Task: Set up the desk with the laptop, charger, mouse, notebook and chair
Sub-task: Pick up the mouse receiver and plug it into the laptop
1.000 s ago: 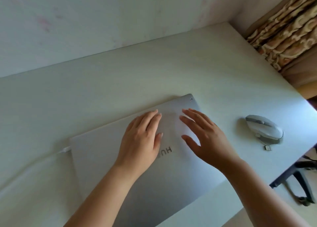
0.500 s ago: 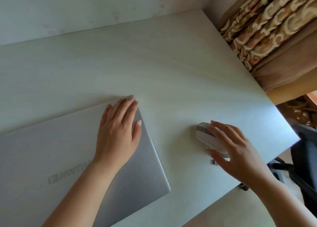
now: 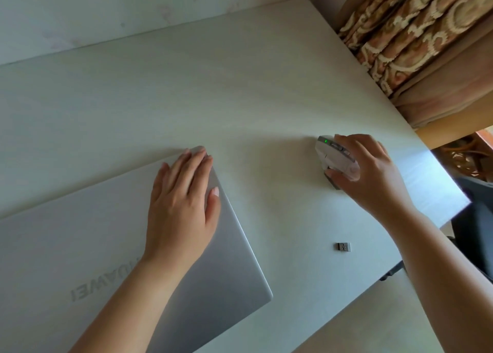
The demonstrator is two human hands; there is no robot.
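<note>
Now left hand (image 3: 184, 208) flat on laptop (image 3: 80, 246), right hand (image 3: 370, 171) gripping tilted mouse (image 3: 333, 155).

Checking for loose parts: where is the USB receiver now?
In the head view, the USB receiver lies alone on the desk, below the mouse, right of the laptop.

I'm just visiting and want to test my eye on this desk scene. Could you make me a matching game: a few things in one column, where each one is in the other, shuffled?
Things:
1. laptop
2. mouse
3. USB dongle
4. curtain

Places or states:
A. lies alone on the bare desk, nothing touching it
B. hangs beyond the desk's far right corner
C. closed, left hand flat on its lid
D. gripped in the right hand, green light showing

Pairs: 1-C, 2-D, 3-A, 4-B
</note>
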